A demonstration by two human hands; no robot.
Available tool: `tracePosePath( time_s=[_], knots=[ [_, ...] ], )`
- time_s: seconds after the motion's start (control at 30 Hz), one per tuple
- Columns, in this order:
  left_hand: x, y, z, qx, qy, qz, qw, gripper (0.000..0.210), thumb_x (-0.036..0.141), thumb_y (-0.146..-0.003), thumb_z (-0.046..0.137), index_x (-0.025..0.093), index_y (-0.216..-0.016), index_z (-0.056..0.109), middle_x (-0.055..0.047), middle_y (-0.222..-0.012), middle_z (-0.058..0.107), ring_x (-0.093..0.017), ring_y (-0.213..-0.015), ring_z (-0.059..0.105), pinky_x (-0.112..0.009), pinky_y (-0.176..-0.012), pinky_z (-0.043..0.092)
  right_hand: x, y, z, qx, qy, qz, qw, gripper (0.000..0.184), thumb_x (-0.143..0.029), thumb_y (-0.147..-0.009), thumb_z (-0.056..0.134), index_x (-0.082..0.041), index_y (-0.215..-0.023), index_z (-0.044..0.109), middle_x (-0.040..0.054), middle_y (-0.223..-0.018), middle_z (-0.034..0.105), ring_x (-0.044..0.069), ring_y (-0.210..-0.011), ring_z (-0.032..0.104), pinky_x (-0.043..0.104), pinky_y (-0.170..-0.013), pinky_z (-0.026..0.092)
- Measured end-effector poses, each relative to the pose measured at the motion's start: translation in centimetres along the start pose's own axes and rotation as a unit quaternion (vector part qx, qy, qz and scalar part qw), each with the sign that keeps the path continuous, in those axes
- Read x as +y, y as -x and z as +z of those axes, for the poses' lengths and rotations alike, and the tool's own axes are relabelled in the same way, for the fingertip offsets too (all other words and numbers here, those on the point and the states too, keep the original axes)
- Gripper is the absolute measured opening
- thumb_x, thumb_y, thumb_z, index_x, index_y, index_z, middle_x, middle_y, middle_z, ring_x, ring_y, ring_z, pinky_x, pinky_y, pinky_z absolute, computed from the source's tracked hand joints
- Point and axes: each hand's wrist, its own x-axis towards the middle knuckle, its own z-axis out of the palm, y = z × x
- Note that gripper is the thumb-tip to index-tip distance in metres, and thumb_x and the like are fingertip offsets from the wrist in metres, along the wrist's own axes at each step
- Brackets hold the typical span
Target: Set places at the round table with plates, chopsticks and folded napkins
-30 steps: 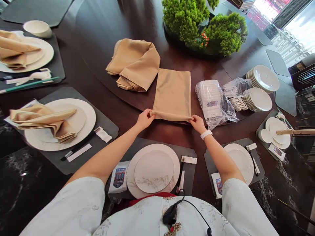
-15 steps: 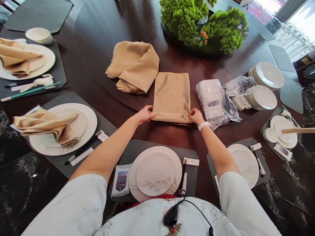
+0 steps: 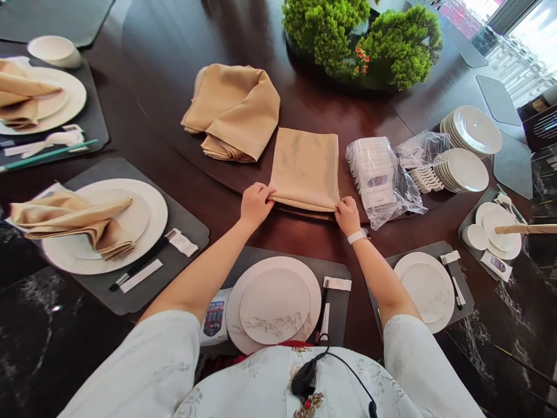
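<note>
A tan cloth napkin (image 3: 306, 165) lies flat on the dark round table, its near edge turned up in a narrow fold. My left hand (image 3: 256, 204) pinches the left end of that fold. At the right end, my right hand (image 3: 348, 216), with a white watch on the wrist, grips the same edge between thumb and fingers. Just beyond and to the left sits a pile of folded tan napkins (image 3: 237, 113). Directly below my hands, a plate setting (image 3: 275, 305) of two stacked marbled plates rests on a grey placemat.
Plastic-wrapped white packets (image 3: 378, 177) lie right of the napkin, beside stacked white plates (image 3: 467, 168). A green plant centrepiece (image 3: 363, 43) stands at the back. To the left, a plate (image 3: 154, 215) carries a pleated napkin, with chopsticks (image 3: 139, 268) alongside. Another plate (image 3: 429, 290) sits at right.
Both hands have curled over the napkin's near edge, and the fold there has become narrower, more like a roll. The whole view has shifted slightly.
</note>
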Motion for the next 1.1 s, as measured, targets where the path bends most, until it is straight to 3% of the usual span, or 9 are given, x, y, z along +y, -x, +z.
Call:
tracePosePath(
  time_s=[0.1,0.2,0.3,0.43,0.6,0.7,0.8,0.93,1.1],
  knots=[
    [-0.5,1.9,0.0,-0.034,0.01,0.052,0.998,0.02,0.014,-0.076,0.06,0.022,-0.091,0.07,-0.012,-0.123,0.064,-0.032,-0.131,0.053,-0.05,-0.117,0.04,0.7,2.1,-0.4,-0.05,-0.003,-0.082,0.995,0.026,0.0,-0.081,0.048,-0.019,-0.088,0.064,0.0158,-0.12,0.065,0.027,-0.127,0.055,0.042,-0.113,0.044],
    [-0.6,3.6,-0.4,-0.113,0.058,0.078,0.989,0.015,0.015,-0.074,0.061,0.023,-0.086,0.066,-0.011,-0.12,0.067,-0.031,-0.126,0.057,-0.05,-0.116,0.042,1.4,3.7,-1.1,-0.116,-0.047,-0.113,0.986,0.025,0.001,-0.076,0.051,-0.02,-0.087,0.059,0.0141,-0.123,0.067,0.026,-0.129,0.057,0.041,-0.113,0.045],
    [-0.4,4.3,-0.5,-0.141,0.109,0.009,0.984,0.015,0.023,-0.076,0.065,0.022,-0.091,0.064,-0.009,-0.105,0.069,-0.027,-0.107,0.064,-0.044,-0.105,0.05,1.7,3.9,-1.8,-0.129,-0.112,-0.041,0.985,0.017,-0.005,-0.075,0.055,-0.021,-0.082,0.054,0.0103,-0.106,0.071,0.025,-0.109,0.066,0.037,-0.096,0.052],
    [0.1,3.5,0.4,-0.095,0.244,-0.165,0.951,0.04,0.034,-0.079,0.07,0.021,-0.113,0.055,-0.004,-0.098,0.067,-0.02,-0.095,0.065,-0.033,-0.09,0.055,1.5,2.0,-1.9,-0.064,-0.185,0.105,0.975,0.013,-0.024,-0.081,0.063,-0.021,-0.079,0.05,0.0008,-0.079,0.064,0.016,-0.077,0.061,0.028,-0.075,0.051],
    [0.1,2.1,1.7,-0.064,0.301,-0.298,0.904,0.053,0.03,-0.077,0.077,0.02,-0.121,0.05,-0.003,-0.098,0.063,-0.014,-0.08,0.063,-0.029,-0.077,0.056,1.5,-1.3,-0.9,-0.079,-0.26,0.305,0.913,0.036,-0.03,-0.069,0.076,-0.022,-0.095,0.052,-0.0043,-0.072,0.057,0.013,-0.065,0.054,0.023,-0.057,0.045],
    [0.1,2.2,1.6,-0.064,0.282,-0.336,0.896,0.062,0.032,-0.073,0.083,0.021,-0.125,0.05,-0.006,-0.107,0.063,-0.014,-0.081,0.063,-0.027,-0.071,0.055,1.7,-2.6,-0.5,-0.114,-0.222,0.332,0.91,0.04,-0.02,-0.06,0.079,-0.022,-0.089,0.053,-0.0048,-0.069,0.054,0.013,-0.063,0.05,0.023,-0.056,0.041],
    [0.0,2.8,1.2,-0.109,0.311,-0.359,0.873,0.079,0.032,-0.07,0.085,0.022,-0.136,0.043,-0.007,-0.109,0.064,-0.013,-0.08,0.063,-0.025,-0.068,0.053,1.6,-3.3,-0.3,-0.132,-0.159,0.279,0.938,0.03,-0.013,-0.057,0.073,-0.021,-0.077,0.052,-0.0044,-0.066,0.053,0.012,-0.065,0.048,0.024,-0.061,0.039],
    [-0.4,3.2,0.3,-0.172,0.358,-0.291,0.87,0.098,0.033,-0.067,0.084,0.025,-0.15,0.032,-0.004,-0.099,0.067,-0.014,-0.075,0.063,-0.027,-0.068,0.053,1.0,-3.2,-0.5,-0.071,-0.178,0.213,0.958,0.025,-0.017,-0.063,0.065,-0.019,-0.086,0.054,-0.0042,-0.072,0.055,0.013,-0.068,0.049,0.024,-0.066,0.04],
    [0.0,2.1,-0.8,-0.101,0.196,-0.066,0.973,0.075,0.028,-0.074,0.071,0.02,-0.145,0.049,-0.007,-0.111,0.063,-0.021,-0.096,0.065,-0.037,-0.09,0.056,0.2,-2.5,-1.2,0.022,-0.215,0.113,0.97,0.054,-0.016,-0.071,0.058,-0.017,-0.125,0.053,-0.0004,-0.085,0.06,0.016,-0.076,0.055,0.027,-0.073,0.046]
  ],
)
